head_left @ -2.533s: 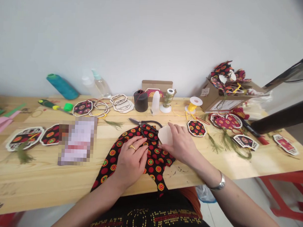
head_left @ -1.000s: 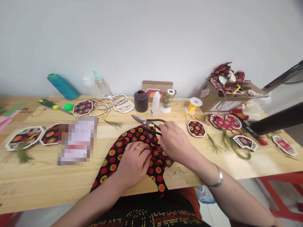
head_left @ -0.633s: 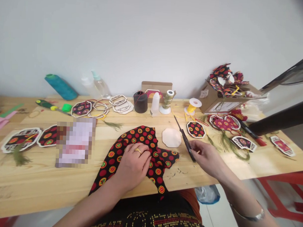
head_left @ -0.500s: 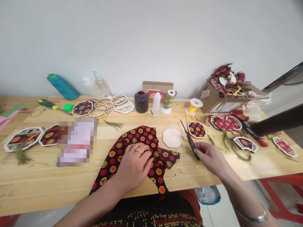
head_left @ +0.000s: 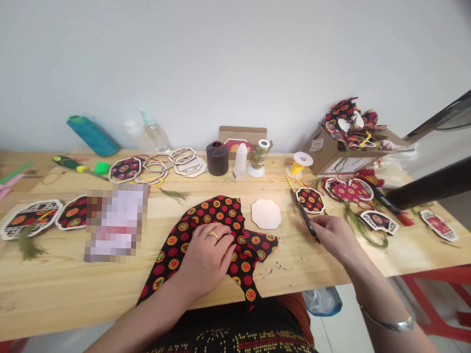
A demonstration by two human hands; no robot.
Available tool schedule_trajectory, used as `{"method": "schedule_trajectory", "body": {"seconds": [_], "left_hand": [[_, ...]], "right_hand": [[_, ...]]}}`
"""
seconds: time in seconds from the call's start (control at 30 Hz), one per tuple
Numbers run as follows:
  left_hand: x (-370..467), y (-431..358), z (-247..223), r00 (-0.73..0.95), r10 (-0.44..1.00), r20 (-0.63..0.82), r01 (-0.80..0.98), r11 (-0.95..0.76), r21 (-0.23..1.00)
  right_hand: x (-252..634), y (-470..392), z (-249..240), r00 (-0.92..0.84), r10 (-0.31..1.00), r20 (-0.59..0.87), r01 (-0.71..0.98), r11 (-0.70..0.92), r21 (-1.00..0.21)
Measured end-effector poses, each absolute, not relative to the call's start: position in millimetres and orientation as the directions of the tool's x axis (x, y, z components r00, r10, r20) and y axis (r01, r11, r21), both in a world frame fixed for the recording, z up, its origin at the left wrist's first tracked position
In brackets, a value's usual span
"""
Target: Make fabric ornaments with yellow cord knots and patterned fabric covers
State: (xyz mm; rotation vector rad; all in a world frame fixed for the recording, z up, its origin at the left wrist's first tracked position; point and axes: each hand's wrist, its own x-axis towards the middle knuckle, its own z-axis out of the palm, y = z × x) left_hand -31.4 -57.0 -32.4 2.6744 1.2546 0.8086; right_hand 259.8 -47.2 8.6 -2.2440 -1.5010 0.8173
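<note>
Right of white blank [head_left: 266,214]: right hand [head_left: 329,237] clamped on black scissors [head_left: 308,223], by floral plaque [head_left: 312,201] | left hand [head_left: 207,255] atop patterned cloth [head_left: 174,240], pinch can't tell | best: scissors level, clear of plaque; left hand light, cloth unwrinkled.

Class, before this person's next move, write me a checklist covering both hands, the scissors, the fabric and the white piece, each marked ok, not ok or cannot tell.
1. Left hand resting on the patterned fabric: ok.
2. Right hand holding the scissors: ok.
3. Scissor blades closed: cannot tell, seen nearly edge-on.
4. Patterned fabric smooth all over: not ok, creased beside the left hand.
5. White piece lying on the table, off the patterned fabric: ok.
</note>
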Motion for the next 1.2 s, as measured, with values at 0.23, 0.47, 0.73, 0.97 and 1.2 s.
{"method": "schedule_trajectory", "body": {"seconds": [0.23, 0.47, 0.73, 0.97, 1.2], "left_hand": [[-32.2, -57.5, -31.7, 0.522, 0.741, 0.423, 0.687, -0.659, 0.306], [-30.7, -59.1, -29.5, 0.566, 0.734, 0.376, 0.697, -0.669, 0.257], [-31.8, -57.8, -30.7, 0.333, 0.821, 0.463, 0.840, -0.482, 0.251], [-31.8, -56.6, -32.2, 0.332, 0.825, 0.459, 0.851, -0.471, 0.231], [-31.9, -56.4, -33.1, 0.343, 0.824, 0.452, 0.852, -0.476, 0.221]], "right_hand": [[267.1, -51.1, 12.9, 0.291, 0.923, -0.251, 0.693, -0.384, -0.611], [245.2, -70.9, 4.0, 0.229, 0.966, -0.123, 0.932, -0.254, -0.259], [240.2, -80.2, -0.3, 0.155, 0.987, 0.033, 0.988, -0.154, -0.027], [273.9, -58.2, 3.3, 0.452, 0.883, 0.127, 0.888, -0.459, 0.036], [285.5, -51.8, 6.0, 0.561, 0.828, 0.019, 0.827, -0.561, 0.037]]}}
